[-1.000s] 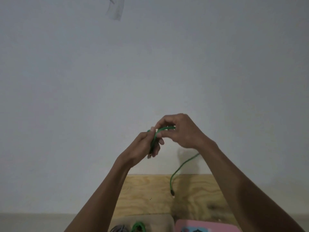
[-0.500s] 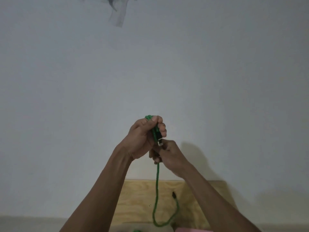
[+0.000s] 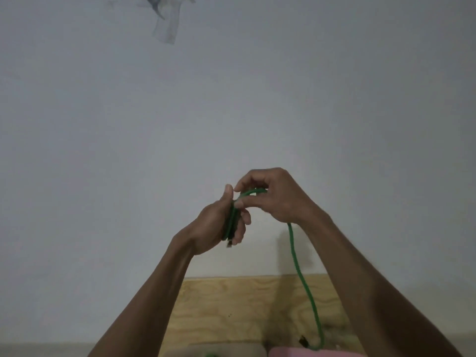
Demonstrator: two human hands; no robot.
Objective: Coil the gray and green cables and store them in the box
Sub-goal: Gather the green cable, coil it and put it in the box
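Note:
A green braided cable [image 3: 304,282] is held up in front of a pale wall. My left hand [image 3: 219,225] grips several folded loops of it, with a dark plug sticking out below the fingers. My right hand [image 3: 275,197] pinches the cable just right of the loops and bends it over the top of the bundle. From under my right hand the loose length hangs down to the bottom edge, curls back, and ends in a dark connector [image 3: 304,340]. The gray cable is not visible. A beige box rim [image 3: 231,353] shows at the bottom edge with a bit of green inside.
A plywood board [image 3: 226,310] leans against the wall below my hands. A pink object [image 3: 296,353] sits at the bottom edge right of the beige box. A scrap of clear tape [image 3: 164,24] is stuck high on the wall.
My right hand has risen from below my left hand to above and right of it, carrying cable over the bundle. The hanging tail now drops further right.

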